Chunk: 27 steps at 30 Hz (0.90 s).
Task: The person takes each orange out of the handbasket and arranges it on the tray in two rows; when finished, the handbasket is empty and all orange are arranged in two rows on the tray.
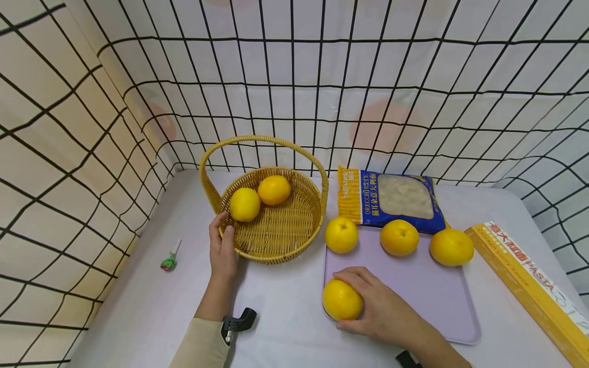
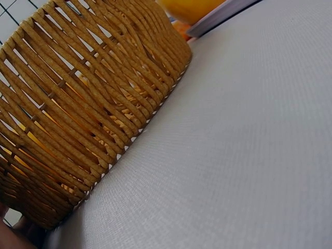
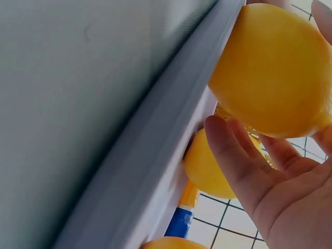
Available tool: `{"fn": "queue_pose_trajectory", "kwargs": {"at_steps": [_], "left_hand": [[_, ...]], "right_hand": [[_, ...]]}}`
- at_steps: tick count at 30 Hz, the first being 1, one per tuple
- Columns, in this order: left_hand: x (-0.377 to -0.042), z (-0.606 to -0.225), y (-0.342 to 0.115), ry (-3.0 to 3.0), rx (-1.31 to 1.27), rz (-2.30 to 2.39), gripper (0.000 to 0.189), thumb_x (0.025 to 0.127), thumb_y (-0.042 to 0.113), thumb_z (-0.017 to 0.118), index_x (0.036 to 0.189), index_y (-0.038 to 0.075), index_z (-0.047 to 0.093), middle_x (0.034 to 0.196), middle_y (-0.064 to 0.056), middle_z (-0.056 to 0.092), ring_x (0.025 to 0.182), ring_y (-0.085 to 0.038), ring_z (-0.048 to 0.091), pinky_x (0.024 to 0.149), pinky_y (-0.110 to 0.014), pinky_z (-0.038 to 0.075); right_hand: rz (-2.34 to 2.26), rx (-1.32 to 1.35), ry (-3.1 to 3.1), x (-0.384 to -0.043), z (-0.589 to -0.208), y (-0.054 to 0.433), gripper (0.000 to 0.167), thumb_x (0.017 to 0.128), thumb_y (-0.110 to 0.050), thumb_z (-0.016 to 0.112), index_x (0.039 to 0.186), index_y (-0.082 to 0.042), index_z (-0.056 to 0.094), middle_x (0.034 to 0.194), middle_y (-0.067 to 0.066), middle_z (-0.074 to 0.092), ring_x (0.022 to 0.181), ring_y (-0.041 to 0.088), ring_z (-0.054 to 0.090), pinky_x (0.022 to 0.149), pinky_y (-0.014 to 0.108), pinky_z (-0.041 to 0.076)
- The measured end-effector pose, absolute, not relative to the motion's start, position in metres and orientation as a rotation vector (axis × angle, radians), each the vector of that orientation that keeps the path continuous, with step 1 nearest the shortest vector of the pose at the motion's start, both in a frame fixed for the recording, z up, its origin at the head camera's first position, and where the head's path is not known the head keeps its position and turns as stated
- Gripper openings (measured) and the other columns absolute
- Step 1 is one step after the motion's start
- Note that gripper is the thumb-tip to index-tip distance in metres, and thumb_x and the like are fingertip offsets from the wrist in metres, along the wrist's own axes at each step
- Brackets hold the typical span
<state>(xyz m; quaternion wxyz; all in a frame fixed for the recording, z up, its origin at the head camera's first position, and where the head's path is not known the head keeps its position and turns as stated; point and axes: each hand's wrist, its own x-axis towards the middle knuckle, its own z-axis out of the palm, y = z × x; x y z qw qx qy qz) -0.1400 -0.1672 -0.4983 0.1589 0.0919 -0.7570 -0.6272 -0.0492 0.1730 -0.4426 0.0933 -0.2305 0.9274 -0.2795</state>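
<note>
A wicker basket (image 1: 276,230) with a tall hoop handle stands left of centre. Two yellow lemons, a nearer lemon (image 1: 245,205) and a farther lemon (image 1: 274,190), lie in it. My left hand (image 1: 224,250) grips the basket's near left rim; the left wrist view shows mainly the woven side (image 2: 93,88). On the lilac tray's (image 1: 414,291) near left corner, my right hand (image 1: 384,309) holds another lemon (image 1: 342,299) with thumb and fingers around it. Along the tray's far side sit a left lemon (image 1: 341,235), a middle lemon (image 1: 399,237) and a right lemon (image 1: 452,247).
A blue and yellow pasta bag (image 1: 400,199) lies behind the tray, touching its far edge. Right of the tray is a long yellow pasta box (image 1: 529,286). A green-wrapped lollipop (image 1: 169,262) lies at left. Black wire mesh (image 1: 294,82) surrounds the white table (image 1: 285,317).
</note>
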Motion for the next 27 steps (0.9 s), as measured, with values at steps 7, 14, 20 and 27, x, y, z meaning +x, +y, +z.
{"fn": "queue_pose_trajectory", "kwargs": {"at_steps": [7,14,20,27], "left_hand": [[-0.141,-0.500,-0.167,-2.159,0.244,-1.802,0.042,0.109,0.023,0.037,0.150,0.017,0.037,0.165,-0.002,0.030,0.158,-0.020,0.019,0.129,-0.048,0.016],[-0.141,-0.500,-0.168,-2.159,0.256,-1.808,0.042,0.109,0.024,0.038,0.150,0.019,0.038,0.165,-0.001,0.030,0.158,-0.019,0.020,0.129,-0.048,0.017],[-0.140,-0.498,-0.167,-2.148,0.268,-1.835,0.043,0.109,0.023,0.039,0.151,0.021,0.038,0.166,0.000,0.029,0.158,-0.019,0.020,0.129,-0.047,0.017],[-0.139,-0.495,-0.168,-2.162,0.310,-1.850,0.043,0.109,0.022,0.038,0.152,0.021,0.037,0.167,0.000,0.028,0.158,-0.019,0.020,0.129,-0.046,0.019]], "right_hand": [[-0.769,-0.718,2.825,-0.052,-0.430,0.176,0.085,0.071,-0.050,0.090,0.144,-0.027,0.052,0.140,-0.008,0.052,0.121,0.012,0.057,0.103,0.046,0.054],[-0.752,-0.739,2.856,-0.058,-0.401,0.173,0.086,0.075,-0.069,0.078,0.149,-0.039,0.044,0.145,-0.010,0.050,0.127,0.014,0.055,0.104,0.046,0.053],[-0.762,-0.809,2.844,-0.068,-0.369,0.159,0.083,0.080,-0.075,0.067,0.150,-0.034,0.046,0.148,-0.006,0.048,0.130,0.018,0.055,0.106,0.048,0.052],[-0.764,-0.991,2.843,-0.081,-0.337,0.129,0.078,0.084,-0.063,0.073,0.149,-0.028,0.049,0.150,-0.007,0.048,0.132,0.015,0.055,0.106,0.042,0.053]]}}
